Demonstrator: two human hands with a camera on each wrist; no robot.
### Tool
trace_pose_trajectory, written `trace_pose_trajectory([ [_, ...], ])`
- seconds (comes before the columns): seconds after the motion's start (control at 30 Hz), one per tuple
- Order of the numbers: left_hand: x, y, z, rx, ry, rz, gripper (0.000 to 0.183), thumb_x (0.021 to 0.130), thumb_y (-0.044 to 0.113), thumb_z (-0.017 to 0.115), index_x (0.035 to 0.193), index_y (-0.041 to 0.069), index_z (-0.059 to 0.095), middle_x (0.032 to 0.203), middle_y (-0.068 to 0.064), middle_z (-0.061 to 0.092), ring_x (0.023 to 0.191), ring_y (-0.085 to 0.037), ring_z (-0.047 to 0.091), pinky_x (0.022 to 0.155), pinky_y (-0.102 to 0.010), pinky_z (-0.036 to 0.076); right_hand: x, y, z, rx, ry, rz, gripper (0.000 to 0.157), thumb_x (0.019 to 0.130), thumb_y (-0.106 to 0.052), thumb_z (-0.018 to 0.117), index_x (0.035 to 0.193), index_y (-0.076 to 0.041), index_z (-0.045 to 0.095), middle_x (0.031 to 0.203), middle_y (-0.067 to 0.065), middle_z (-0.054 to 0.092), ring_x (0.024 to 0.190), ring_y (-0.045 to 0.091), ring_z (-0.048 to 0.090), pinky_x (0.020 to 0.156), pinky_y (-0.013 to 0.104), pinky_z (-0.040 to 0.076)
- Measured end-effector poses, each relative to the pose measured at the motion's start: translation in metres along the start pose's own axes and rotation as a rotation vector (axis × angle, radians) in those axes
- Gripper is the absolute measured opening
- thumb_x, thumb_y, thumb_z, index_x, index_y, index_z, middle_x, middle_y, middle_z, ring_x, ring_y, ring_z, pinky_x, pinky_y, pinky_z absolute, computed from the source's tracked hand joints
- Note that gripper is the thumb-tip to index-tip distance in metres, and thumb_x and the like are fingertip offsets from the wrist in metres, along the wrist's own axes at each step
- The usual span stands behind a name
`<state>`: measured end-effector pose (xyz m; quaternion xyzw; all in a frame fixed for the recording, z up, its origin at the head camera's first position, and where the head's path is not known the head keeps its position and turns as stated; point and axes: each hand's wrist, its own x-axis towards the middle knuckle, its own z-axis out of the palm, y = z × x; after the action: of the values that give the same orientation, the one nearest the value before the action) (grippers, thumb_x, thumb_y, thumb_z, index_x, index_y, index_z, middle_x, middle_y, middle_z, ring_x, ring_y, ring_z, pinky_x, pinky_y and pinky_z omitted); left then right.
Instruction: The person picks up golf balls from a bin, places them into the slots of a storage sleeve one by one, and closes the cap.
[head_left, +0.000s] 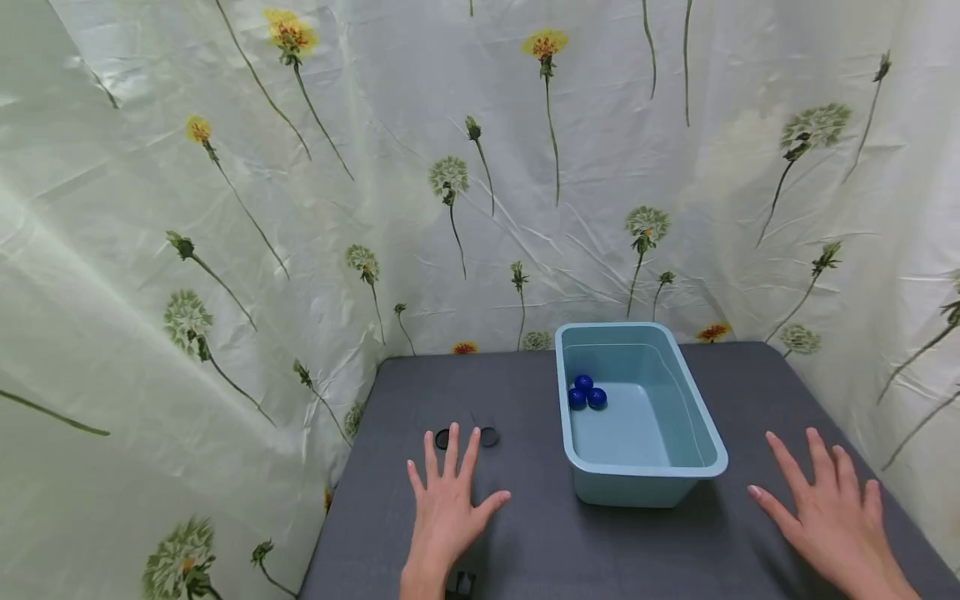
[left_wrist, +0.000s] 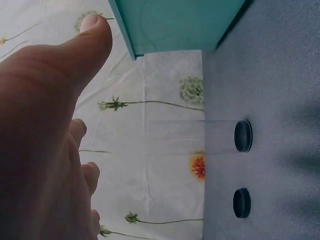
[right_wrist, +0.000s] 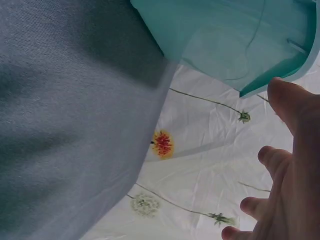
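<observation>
- Both the left hand (head_left: 448, 512) and the right hand (head_left: 836, 517) are hovering above the bench (head_left: 517, 379), fingers spread wide, holding nothing.
- The blue box (head_left: 637, 492) is sitting at the left hand's 2 o'clock, the right's 10, three balls (head_left: 597, 398) resting inside.
- Black caps (left_wrist: 243, 136) are sitting at the left hand's 12 o'clock.
- Hovering well likely means keeping palms level, clear of the caps.
- The box's opening is facing up, its long axis running roughly 6 to 12 o'clock.

The person's left hand (head_left: 447, 510) is spread, back upward, fingers extended forward, thumb out to its right; well to its right, the right hand (head_left: 838, 512) spreads likewise, thumb leftward.
</observation>
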<state>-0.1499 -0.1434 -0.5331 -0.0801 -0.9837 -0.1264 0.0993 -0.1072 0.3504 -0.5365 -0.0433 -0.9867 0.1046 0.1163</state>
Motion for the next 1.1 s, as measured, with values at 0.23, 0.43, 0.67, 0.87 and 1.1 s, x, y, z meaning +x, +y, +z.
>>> trace_pose_trajectory([
  [0.23, 0.012, 0.001, -0.003, -0.126, 0.094, 0.011, 0.094, 0.088, 0.077, 0.05, 0.162, 0.035, 0.01, 0.169, -0.004, 0.004, 0.152, -0.04, 0.0, 0.109, -0.074, 0.012, 0.024, -0.004, -0.016, 0.018, 0.123, -0.082, 0.097, 0.088, -0.05, 0.072, 0.162, -0.021, 0.016, 0.159, 0.034, 0.007, 0.135, 0.061, 0.014, 0.095, 0.08, 0.013],
  [0.43, 0.03, 0.003, -0.007, -0.401, 0.315, 0.097, 0.087, 0.094, 0.05, 0.068, 0.162, 0.023, 0.02, 0.165, -0.009, 0.02, 0.15, -0.038, 0.018, 0.109, -0.068, 0.024, 0.055, -0.016, -0.034, 0.168, 0.197, -0.179, 0.088, 0.088, -0.033, 0.077, 0.159, -0.017, 0.029, 0.154, 0.034, 0.024, 0.131, 0.059, 0.027, 0.09, 0.079, 0.023],
  [0.67, 0.044, -0.003, 0.0, -0.571, 0.365, 0.108, 0.083, 0.094, 0.038, 0.072, 0.16, 0.015, 0.027, 0.161, -0.011, 0.031, 0.147, -0.032, 0.029, 0.109, -0.061, 0.032, 0.088, -0.051, -0.053, 0.323, 0.148, -0.26, 0.077, 0.091, -0.027, 0.076, 0.155, -0.011, 0.037, 0.147, 0.031, 0.037, 0.126, 0.055, 0.037, 0.088, 0.078, 0.033],
  [0.87, 0.053, -0.011, 0.015, -0.692, 0.295, -0.02, 0.081, 0.095, 0.038, 0.071, 0.16, 0.022, 0.027, 0.16, -0.004, 0.032, 0.144, -0.028, 0.035, 0.107, -0.059, 0.036, 0.119, -0.09, -0.06, 0.409, 0.004, -0.307, 0.066, 0.097, -0.034, 0.069, 0.152, -0.01, 0.042, 0.145, 0.025, 0.044, 0.125, 0.049, 0.046, 0.085, 0.074, 0.04],
  [1.1, 0.079, -0.018, 0.036, -0.773, 0.225, -0.144, 0.084, 0.093, 0.033, 0.075, 0.16, 0.031, 0.024, 0.159, -0.007, 0.035, 0.142, -0.033, 0.038, 0.104, -0.062, 0.037, 0.17, -0.118, -0.045, 0.535, -0.28, -0.322, 0.063, 0.102, -0.043, 0.059, 0.152, -0.01, 0.042, 0.148, 0.02, 0.046, 0.125, 0.042, 0.052, 0.093, 0.061, 0.046],
])
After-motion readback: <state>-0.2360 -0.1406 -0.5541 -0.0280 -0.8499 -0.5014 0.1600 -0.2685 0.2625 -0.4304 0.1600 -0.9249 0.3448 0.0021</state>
